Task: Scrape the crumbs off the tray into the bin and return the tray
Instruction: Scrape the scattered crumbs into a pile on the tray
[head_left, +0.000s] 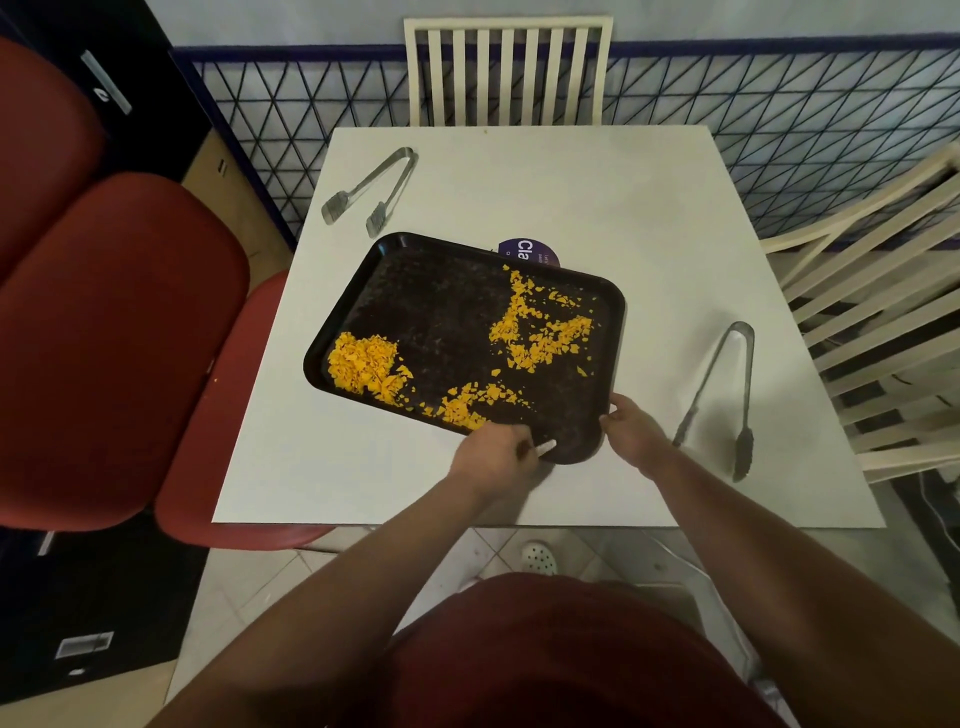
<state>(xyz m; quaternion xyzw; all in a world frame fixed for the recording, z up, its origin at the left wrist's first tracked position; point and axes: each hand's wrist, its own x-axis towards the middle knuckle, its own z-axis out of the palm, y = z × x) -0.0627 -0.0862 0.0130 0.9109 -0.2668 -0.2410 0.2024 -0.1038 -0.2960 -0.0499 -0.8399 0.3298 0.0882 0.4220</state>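
A black tray (447, 306) lies skewed on the white table (597, 208), and its right near corner looks slightly raised. Yellow crumbs (363, 366) are heaped at its left end, with more scattered across the right half and along the near rim. My right hand (631, 428) grips the tray's near right corner. My left hand (493, 454) sits at the near rim and pinches a small white scraper (545, 447) whose tip rests on the tray. No bin is in view.
Two metal tongs lie on the table, one at the far left (371, 184) and one at the right (727, 395). A purple round sticker (530, 252) peeks out behind the tray. Red chairs (119, 338) stand left, cream slatted chairs (506, 73) behind and right.
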